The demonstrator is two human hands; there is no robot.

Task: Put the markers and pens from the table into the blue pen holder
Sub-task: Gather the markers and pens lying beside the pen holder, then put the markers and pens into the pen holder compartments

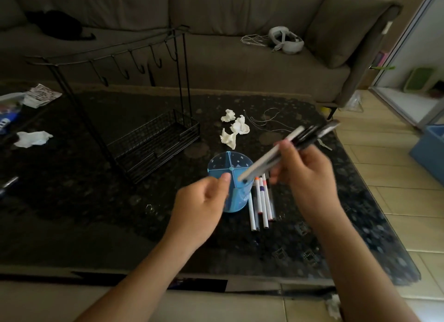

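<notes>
The blue pen holder [225, 164] stands upright on the dark table [96, 225], round, split into compartments that look empty. My left hand [204, 201] grips its near side. My right hand [307, 175] holds a bundle of pens and markers [295, 144], white and black, tilted with the lower tips over the holder's right rim. Several white markers [260, 201] with coloured caps lie side by side on the table just right of the holder, partly under my right hand.
A black wire rack [153, 141] with hooks stands left of the holder. Crumpled white tissues [234, 129] and a thin cord [266, 122] lie behind it. Another tissue [32, 139] and a pen [8, 184] sit far left. A sofa [216, 57] runs behind the table.
</notes>
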